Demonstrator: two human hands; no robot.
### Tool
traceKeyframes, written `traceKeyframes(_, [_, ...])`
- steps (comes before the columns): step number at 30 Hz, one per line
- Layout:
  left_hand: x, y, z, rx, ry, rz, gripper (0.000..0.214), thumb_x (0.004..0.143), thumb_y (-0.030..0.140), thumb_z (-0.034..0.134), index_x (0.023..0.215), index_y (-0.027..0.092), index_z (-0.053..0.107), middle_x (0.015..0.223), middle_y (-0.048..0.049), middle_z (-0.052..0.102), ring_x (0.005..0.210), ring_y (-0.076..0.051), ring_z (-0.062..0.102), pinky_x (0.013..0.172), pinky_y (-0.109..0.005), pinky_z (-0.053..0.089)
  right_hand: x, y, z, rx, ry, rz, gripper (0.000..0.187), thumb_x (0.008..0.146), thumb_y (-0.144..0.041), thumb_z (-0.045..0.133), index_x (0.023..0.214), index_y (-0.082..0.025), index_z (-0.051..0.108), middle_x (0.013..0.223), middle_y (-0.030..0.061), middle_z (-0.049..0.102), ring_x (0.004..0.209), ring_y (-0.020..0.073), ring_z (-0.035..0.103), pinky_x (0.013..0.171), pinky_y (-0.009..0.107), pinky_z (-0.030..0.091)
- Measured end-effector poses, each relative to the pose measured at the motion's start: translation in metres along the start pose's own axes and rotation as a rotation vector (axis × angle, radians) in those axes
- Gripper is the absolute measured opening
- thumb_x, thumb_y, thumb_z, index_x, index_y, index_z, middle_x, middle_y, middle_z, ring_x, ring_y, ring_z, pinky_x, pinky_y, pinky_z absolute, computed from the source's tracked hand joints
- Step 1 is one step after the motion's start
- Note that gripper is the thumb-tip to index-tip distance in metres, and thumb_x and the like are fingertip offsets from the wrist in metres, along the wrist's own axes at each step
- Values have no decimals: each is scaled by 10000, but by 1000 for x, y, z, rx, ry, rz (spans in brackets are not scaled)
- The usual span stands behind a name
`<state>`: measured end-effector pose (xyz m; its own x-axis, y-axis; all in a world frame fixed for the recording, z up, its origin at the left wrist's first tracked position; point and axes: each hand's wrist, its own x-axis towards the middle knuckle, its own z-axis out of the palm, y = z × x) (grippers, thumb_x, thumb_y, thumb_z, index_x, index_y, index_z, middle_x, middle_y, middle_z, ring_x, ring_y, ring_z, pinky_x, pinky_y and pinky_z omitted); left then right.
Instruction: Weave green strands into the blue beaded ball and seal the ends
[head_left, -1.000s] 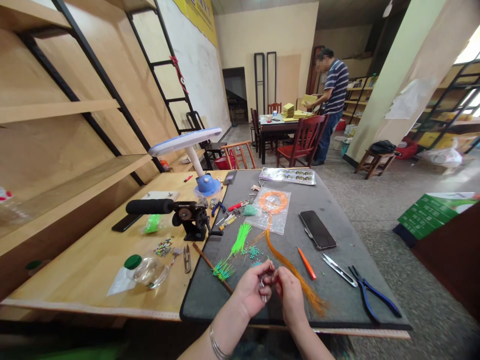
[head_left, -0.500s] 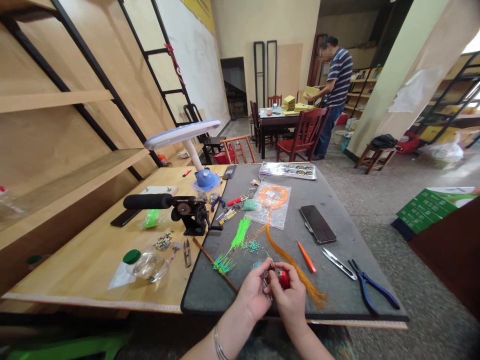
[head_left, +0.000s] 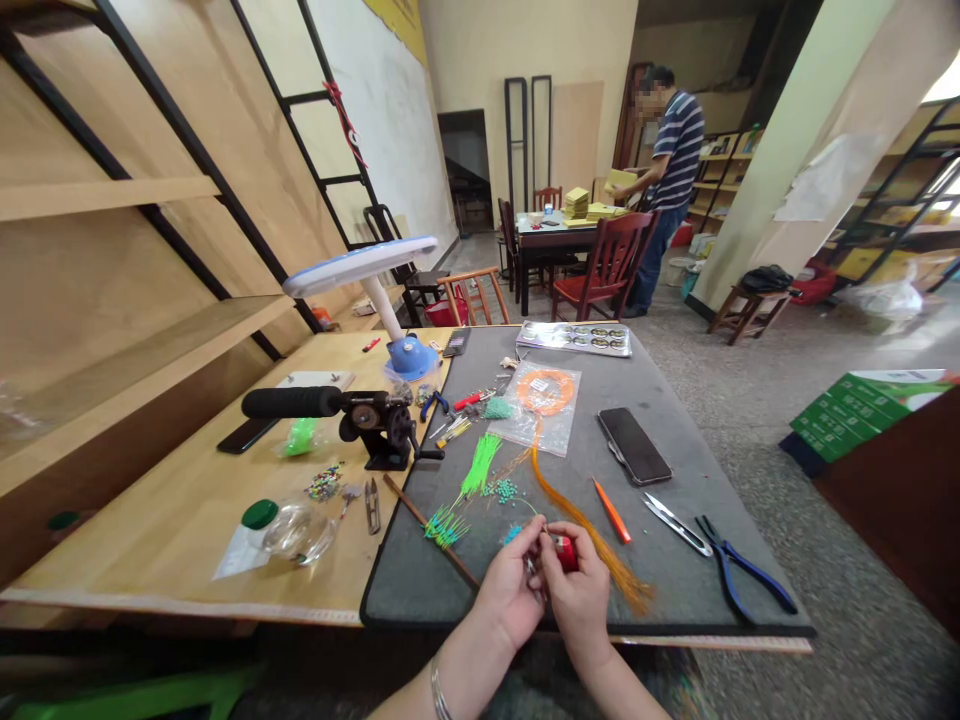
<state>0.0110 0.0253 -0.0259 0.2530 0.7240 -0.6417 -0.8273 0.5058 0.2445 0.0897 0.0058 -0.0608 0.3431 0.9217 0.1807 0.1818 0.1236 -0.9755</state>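
Observation:
Close together over the front of the grey mat (head_left: 457, 400), both of my hands are closed, fingertips meeting. My left hand (head_left: 511, 592) pinches something small with metal parts, mostly hidden by the fingers. A thin pale green strand (head_left: 529, 506) rises from the fingertips. My right hand (head_left: 583, 597) curls round a small red spool-like thing (head_left: 566, 552); its full shape is hidden. Just beyond the hands lie turquoise beads (head_left: 504, 490) and a blue cluster (head_left: 513, 534). Orange strands (head_left: 574, 510) run past my right hand. To the left, green-blue tied pieces (head_left: 446, 526) hang on a brown stick (head_left: 405, 498).
On the right lie a phone (head_left: 634, 446), an orange pen-like tool (head_left: 613, 510), thread snips (head_left: 677, 524) and blue-handled pliers (head_left: 742, 572). A hand-cranked device (head_left: 379, 425) and a clear jar (head_left: 300, 532) stand left. A person (head_left: 673, 180) stands at a far table.
The hands stay together in nearly the same place, with only slight finger movement. The whole view has shifted a little.

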Motion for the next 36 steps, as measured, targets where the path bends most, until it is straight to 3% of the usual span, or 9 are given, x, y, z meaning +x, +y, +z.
traceKeyframes(13, [1,-3,-7,145,-10,80,223,607,198,813,679,99,627,539,19,596,402,-26,462,313,-113,219,2,-3,-3,89,-3,71,292,783,-456,605,805,-166,616,622,8,624,522,140,569,524,225,484])
traceKeyframes(22, [5,1,-10,236,-27,235,312,541,245,855,679,114,607,542,46,538,436,-20,444,344,-109,216,3,1,-3,101,-20,43,259,799,-429,606,809,-170,609,654,17,648,548,146,591,535,224,482])
traceKeyframes(32, [9,3,-10,141,-85,76,194,709,226,756,687,82,629,522,29,527,380,-9,394,317,-108,250,3,-6,-7,155,-34,69,272,766,-440,632,832,-178,596,686,15,644,604,159,598,594,243,486])
traceKeyframes(36, [9,6,-6,126,-104,45,153,774,193,694,715,65,635,593,-5,558,438,-26,474,311,-102,244,4,-2,-7,299,-127,134,386,840,-530,494,683,-183,557,573,-20,529,509,121,472,487,218,395])
